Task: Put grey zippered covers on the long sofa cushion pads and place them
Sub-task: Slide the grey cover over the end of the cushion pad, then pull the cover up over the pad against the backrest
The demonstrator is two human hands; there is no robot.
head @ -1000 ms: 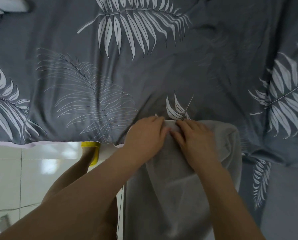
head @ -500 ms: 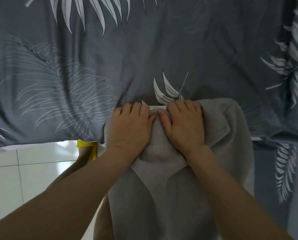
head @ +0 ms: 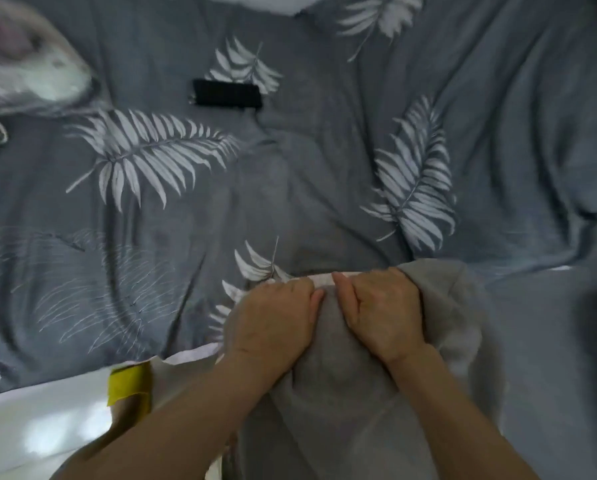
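Grey cover [head: 458, 306], one, gripped by left hand [head: 272, 323] and right hand [head: 383, 317].

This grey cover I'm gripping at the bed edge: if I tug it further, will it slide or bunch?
Probably floppy: the grey cover drapes and creases under the left hand and right hand. It likely bunches rather than slides, since folds pile up beside the right hand. The pale pad showing between the fingertips looks soft, so it may buckle.

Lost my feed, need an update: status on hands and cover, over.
Left hand and right hand both gripping grey cover edge. White pad showing between them. Black object apart on bedsheet.
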